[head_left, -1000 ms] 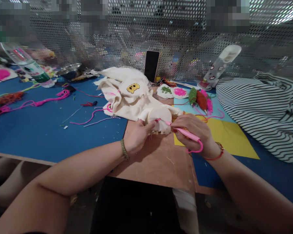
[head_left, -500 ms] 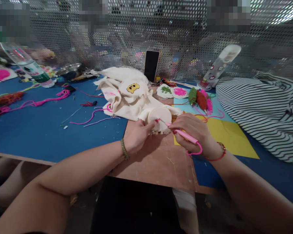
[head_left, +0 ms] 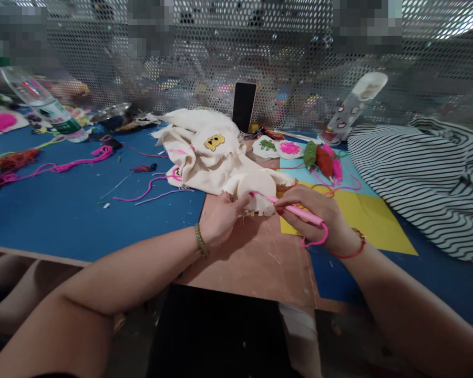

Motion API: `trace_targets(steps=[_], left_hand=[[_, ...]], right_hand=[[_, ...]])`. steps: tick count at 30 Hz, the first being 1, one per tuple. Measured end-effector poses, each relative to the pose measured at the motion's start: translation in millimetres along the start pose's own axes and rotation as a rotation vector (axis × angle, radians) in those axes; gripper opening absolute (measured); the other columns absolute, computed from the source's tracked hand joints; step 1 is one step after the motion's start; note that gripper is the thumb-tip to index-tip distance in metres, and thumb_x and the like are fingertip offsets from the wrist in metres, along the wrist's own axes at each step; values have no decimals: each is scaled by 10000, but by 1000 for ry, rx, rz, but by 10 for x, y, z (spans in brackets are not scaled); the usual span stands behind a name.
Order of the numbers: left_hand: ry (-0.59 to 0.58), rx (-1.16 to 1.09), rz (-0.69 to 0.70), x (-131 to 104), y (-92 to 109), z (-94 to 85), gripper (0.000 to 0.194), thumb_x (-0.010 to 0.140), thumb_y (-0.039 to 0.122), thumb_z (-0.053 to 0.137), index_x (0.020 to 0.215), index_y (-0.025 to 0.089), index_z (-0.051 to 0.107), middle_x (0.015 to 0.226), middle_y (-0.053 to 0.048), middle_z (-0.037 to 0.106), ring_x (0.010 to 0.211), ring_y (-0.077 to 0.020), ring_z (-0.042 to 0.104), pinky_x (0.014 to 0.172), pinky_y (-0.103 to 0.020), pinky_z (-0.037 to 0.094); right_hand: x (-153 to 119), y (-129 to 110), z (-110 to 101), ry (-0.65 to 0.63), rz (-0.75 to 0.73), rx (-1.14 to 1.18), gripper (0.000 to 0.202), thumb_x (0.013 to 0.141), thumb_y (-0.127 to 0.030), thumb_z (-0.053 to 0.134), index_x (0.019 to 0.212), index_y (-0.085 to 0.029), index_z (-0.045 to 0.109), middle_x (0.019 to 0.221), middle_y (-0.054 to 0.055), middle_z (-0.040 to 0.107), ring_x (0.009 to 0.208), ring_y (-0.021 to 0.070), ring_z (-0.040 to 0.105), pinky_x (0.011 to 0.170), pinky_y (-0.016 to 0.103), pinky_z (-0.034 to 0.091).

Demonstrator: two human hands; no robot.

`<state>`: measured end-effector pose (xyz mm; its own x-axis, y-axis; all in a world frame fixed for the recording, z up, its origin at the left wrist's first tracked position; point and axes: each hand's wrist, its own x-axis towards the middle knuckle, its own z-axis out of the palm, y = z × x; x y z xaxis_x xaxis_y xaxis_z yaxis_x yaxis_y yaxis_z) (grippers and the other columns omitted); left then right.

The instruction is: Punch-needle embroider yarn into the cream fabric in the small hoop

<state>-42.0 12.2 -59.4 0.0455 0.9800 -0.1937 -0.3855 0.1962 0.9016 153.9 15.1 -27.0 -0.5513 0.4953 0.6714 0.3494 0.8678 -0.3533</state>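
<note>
A round embroidery hoop (head_left: 260, 185) with cream cloth stretched in it sits near the table's front edge. My left hand (head_left: 226, 215) grips its lower left rim, the thumb lying on the cloth. Between the fingers of my right hand (head_left: 315, 212) is a pink punch needle (head_left: 304, 214), its thin tip at the cloth beside my left thumb. Pink yarn (head_left: 324, 236) loops out of the tool's back end. Bunched cream fabric (head_left: 208, 168) extends from the hoop to the back left, with a yellow and black animal patch (head_left: 214, 142) on it.
Behind the fabric a phone (head_left: 244, 106) stands upright. Yarn bundles (head_left: 324, 161) and a striped cloth (head_left: 425, 184) lie right, near a tilted clear bottle (head_left: 352, 107). At left are a water bottle (head_left: 55, 113), a metal bowl (head_left: 116, 116) and pink yarn strands (head_left: 63, 167). Another person's legs (head_left: 27, 286) show lower left.
My right hand and the pink punch needle have shifted slightly right, and the tool lies flatter. The yarn loop at its back end has changed shape. My left hand stays at the hoop.
</note>
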Motion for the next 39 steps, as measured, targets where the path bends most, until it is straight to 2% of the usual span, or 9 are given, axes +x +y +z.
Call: trace_targets(steps=[3,9,13,18,25,31,35,39], left_hand=[[2,-13,3,8,-3,-1,256,756,238,725,977,132,651,992,-119,708,888,-206,653,834,-365,494],[-22,-38,31,24,-12,0,278,736,229,739,981,131,651,1006,-118,708,918,-208,650,863,-364,491],[7,-31,28,31,-21,-9,281,724,236,756,967,144,647,1013,-109,707,923,-207,650,878,-370,493],[19,-25,11,20,-13,-12,307,712,245,770,975,136,655,978,-111,713,892,-207,658,867,-381,501],[-43,-52,62,24,5,6,288,713,255,762,973,160,683,996,-95,724,928,-211,661,873,-368,502],[30,-30,17,27,-12,-10,274,731,244,762,961,131,666,964,-110,710,863,-197,656,867,-392,499],[21,-45,20,23,-6,-5,267,733,227,755,963,139,652,940,-97,705,884,-199,646,867,-381,493],[14,-39,22,25,-3,-5,254,737,226,752,952,148,643,941,-92,700,922,-205,639,874,-371,485]], right_hand=[[2,20,17,26,-36,-9,96,899,-220,587,964,-244,654,814,41,699,749,194,649,685,358,524],[7,-6,22,48,-4,-86,181,855,-149,597,1014,-230,622,863,58,699,771,197,659,698,363,541],[33,-19,4,23,-62,-107,196,842,-113,594,988,-243,613,811,49,686,748,205,646,693,387,528],[40,16,-2,6,-114,-103,136,876,-162,604,981,-243,629,811,50,685,747,201,631,686,385,507],[-3,-20,-21,-15,-17,-153,217,872,-146,596,1077,-215,613,892,60,711,817,200,678,726,350,553],[3,2,-12,-52,-73,-103,191,874,-142,570,1037,-224,627,863,61,689,806,201,647,746,387,544],[5,37,7,-59,-106,-81,187,878,-180,573,1053,-208,633,870,67,689,803,202,633,730,390,527],[27,-14,-2,-25,-88,-111,211,868,-142,570,1061,-217,615,850,62,683,792,203,638,716,381,535]])
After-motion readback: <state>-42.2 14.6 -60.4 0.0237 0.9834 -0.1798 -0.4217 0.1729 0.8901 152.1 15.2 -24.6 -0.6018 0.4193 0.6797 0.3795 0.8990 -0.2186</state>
